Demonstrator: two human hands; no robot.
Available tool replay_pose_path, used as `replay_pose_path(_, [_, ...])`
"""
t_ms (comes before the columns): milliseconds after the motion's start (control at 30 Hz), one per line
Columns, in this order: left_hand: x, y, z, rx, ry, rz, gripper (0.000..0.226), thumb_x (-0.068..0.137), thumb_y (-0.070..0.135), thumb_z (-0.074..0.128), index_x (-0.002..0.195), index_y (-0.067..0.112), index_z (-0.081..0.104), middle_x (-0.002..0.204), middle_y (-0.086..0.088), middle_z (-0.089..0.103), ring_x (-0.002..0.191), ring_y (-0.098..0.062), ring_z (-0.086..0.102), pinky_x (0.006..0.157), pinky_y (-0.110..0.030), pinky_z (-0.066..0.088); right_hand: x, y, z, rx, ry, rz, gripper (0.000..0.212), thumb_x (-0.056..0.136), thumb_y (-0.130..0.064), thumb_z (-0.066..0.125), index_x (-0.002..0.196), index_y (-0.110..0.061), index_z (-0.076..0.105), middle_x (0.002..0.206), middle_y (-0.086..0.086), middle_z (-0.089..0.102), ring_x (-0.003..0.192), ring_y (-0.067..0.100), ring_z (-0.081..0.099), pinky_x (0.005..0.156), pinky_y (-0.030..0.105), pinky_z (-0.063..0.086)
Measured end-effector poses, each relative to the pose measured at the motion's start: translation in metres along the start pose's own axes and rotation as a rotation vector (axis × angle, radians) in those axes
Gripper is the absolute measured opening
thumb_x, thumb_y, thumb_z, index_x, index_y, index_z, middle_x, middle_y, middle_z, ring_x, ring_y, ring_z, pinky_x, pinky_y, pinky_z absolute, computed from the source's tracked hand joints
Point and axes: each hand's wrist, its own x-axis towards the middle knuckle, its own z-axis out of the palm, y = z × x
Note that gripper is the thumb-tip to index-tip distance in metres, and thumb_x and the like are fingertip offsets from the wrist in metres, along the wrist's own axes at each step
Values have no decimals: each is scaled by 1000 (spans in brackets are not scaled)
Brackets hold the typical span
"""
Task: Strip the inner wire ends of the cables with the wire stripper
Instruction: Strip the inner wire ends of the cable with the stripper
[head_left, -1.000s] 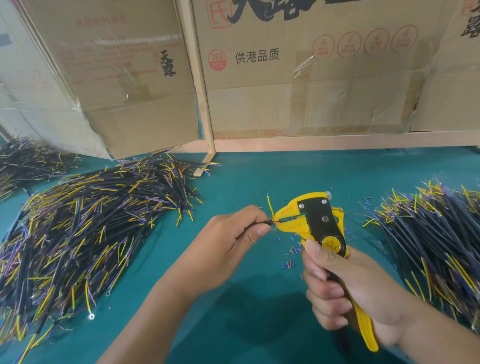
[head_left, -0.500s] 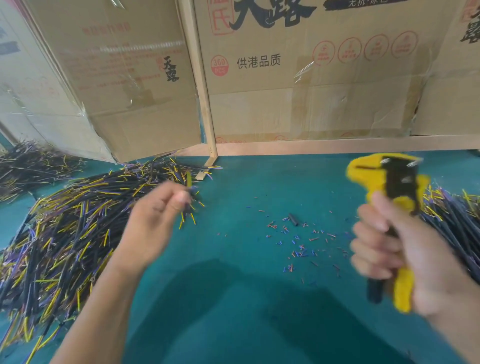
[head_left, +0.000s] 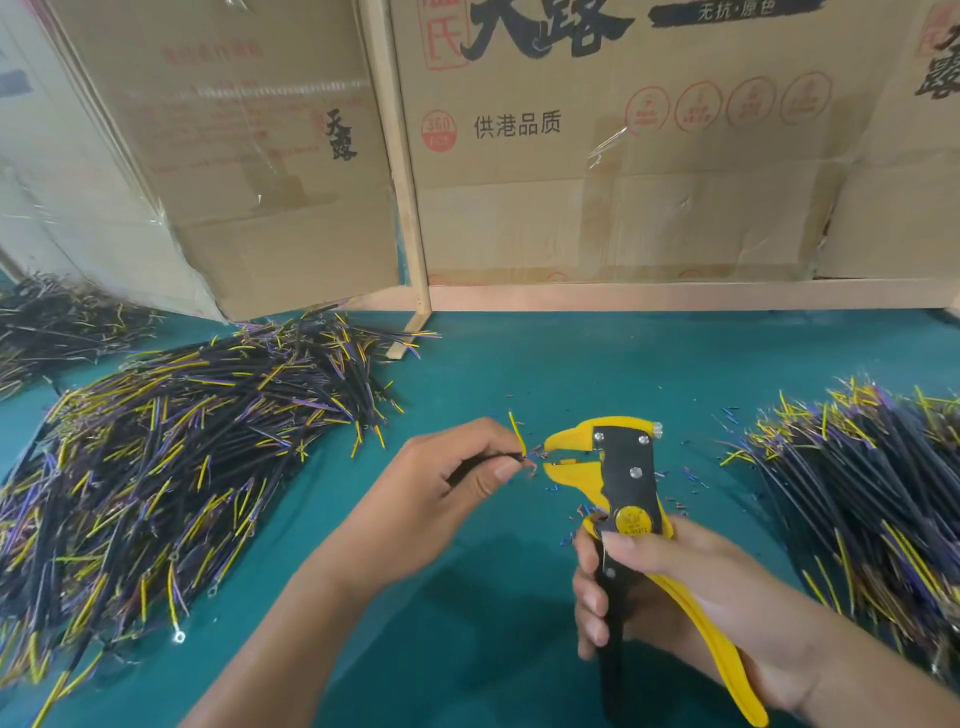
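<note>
Holding: left hand (head_left: 441, 486) pinches a thin black-sheathed cable (head_left: 485, 460) between thumb and forefinger.
Wire ends: yellow inner wire (head_left: 517, 430) sticks upward — the others point at the stripper's mouth, just beside it.
Tool: right hand (head_left: 675, 587) grips the handles of the yellow-and-black wire stripper (head_left: 618, 478); jaws parted.
Bench: green tabletop (head_left: 519, 374), coloured insulation scraps (head_left: 680, 480) scattered.
Piles: cable heaps left (head_left: 171, 457) and right (head_left: 872, 488).
Back: cardboard boxes (head_left: 623, 156).
</note>
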Motion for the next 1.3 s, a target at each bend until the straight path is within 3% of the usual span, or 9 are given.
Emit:
replay_pose_path(133, [0, 3, 2, -13, -29, 18, 13, 102, 33, 48, 94, 39, 57, 80, 20, 52, 69, -2, 41, 64, -14, 35, -2, -1, 5, -32, -8, -3, 28, 83, -25, 74, 91, -1, 64, 80, 23, 57, 72, 35, 57, 76, 48, 51])
replay_pose_path(267, [0, 3, 3, -13, -30, 22, 14, 102, 37, 47, 94, 46, 54, 81, 21, 52, 69, -2, 41, 64, -15, 36, -2, 0, 5, -45, -2, -24, 25, 83, -24, 73, 91, -2, 63, 80, 22, 57, 72, 34, 57, 76, 46, 52])
replay_pose_path(500, [-1, 0, 4, -4, -42, 0, 20, 102, 40, 46, 97, 27, 60, 82, 5, 54, 69, -17, 43, 63, -25, 38, -1, 1, 2, -33, -17, -33, 25, 84, -25, 74, 91, -3, 64, 79, 21, 57, 72, 34, 57, 75, 46, 52])
replay_pose_path(767, [0, 4, 2, 36, -49, 16, 14, 104, 33, 47, 96, 30, 58, 80, 18, 50, 68, -3, 41, 64, -13, 34, -2, 1, 3, -63, 7, -24, 27, 83, -27, 74, 88, -3, 63, 77, 21, 55, 69, 33, 54, 73, 46, 51])
replay_pose_path(1033, [-1, 8, 2, 79, -52, 37, 14, 102, 30, 51, 93, 26, 60, 77, 15, 51, 67, -1, 44, 63, -10, 33, -3, 1, 2, -86, 22, 30, 31, 86, -32, 72, 81, -4, 59, 68, 17, 48, 61, 29, 48, 67, 45, 49])
replay_pose_path(1167, [0, 10, 0, 108, -37, 76, 13, 101, 23, 54, 93, 22, 64, 79, 28, 52, 71, 6, 49, 67, -4, 33, -3, 2, 2, -102, 31, 52, 34, 85, -35, 73, 79, -5, 59, 66, 15, 46, 59, 28, 46, 65, 44, 49])
replay_pose_path(1300, [-1, 9, -2, 126, -40, 78, 14, 101, 24, 54, 92, 22, 65, 78, 26, 52, 70, 3, 48, 66, -6, 33, -3, 1, 2, -105, 14, 71, 33, 86, -34, 72, 79, -4, 60, 66, 15, 47, 60, 28, 47, 66, 44, 49])
